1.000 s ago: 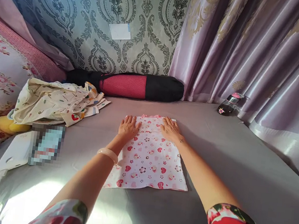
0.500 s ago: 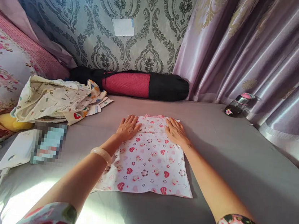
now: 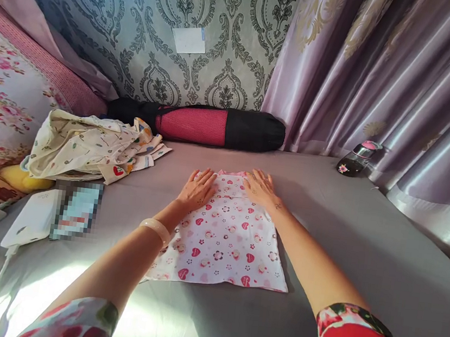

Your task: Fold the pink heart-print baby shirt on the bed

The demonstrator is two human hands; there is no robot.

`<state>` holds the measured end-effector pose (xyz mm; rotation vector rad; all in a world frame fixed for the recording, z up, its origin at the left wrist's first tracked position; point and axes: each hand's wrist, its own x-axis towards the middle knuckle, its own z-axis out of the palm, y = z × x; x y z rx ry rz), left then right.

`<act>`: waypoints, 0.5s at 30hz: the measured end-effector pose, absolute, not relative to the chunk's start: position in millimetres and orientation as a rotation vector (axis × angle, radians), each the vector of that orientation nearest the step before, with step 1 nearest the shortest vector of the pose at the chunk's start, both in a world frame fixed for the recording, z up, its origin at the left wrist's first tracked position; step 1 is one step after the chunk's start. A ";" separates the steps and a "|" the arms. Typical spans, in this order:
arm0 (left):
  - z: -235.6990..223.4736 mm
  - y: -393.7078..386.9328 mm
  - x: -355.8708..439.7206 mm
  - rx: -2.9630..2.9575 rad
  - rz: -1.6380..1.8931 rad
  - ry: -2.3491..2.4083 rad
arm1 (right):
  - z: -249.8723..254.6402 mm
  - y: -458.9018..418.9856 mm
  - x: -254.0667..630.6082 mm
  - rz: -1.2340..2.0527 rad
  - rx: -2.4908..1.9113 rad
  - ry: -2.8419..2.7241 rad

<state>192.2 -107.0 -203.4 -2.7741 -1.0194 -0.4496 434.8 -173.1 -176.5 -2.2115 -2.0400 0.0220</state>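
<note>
L grip [image 3: 198, 189] & R grip [image 3: 262, 188] lie flat, unclenched, on heart-print garment [image 3: 222, 236], w/ crumpled clothes [image 3: 82, 146] L, black-red bag [image 3: 193, 124] behind, bottle [image 3: 354, 161] far R.

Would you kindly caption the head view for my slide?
Left hand and right hand rest flat on a heart-print garment spread over a grey sheet.

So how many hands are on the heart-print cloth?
2. The left hand lies flat at the far left corner of the heart-print cloth; the right hand at its far right corner. No others show.
</note>
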 end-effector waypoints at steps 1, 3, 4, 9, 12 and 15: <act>-203.4 -106.4 192.3 -2.792 -0.427 -1.007 | -178.6 -171.9 429.7 -0.008 -2.200 -2.030; -203.8 -104.2 192.8 -2.836 -0.343 -1.041 | -186.3 -170.2 420.9 0.010 -2.192 -2.029; -204.2 -102.7 193.1 -2.861 -0.294 -1.071 | -190.6 -169.7 417.8 0.036 -2.201 -2.028; -206.2 -96.1 193.8 -2.940 -0.191 -1.140 | -202.2 -168.1 414.3 0.066 -2.234 -2.017; -206.3 -94.9 194.0 -2.951 -0.177 -1.163 | -200.7 -167.5 414.8 0.064 -2.239 -2.025; -206.0 -95.0 194.4 -2.959 -0.158 -1.187 | -198.0 -167.6 413.7 0.077 -2.263 -2.029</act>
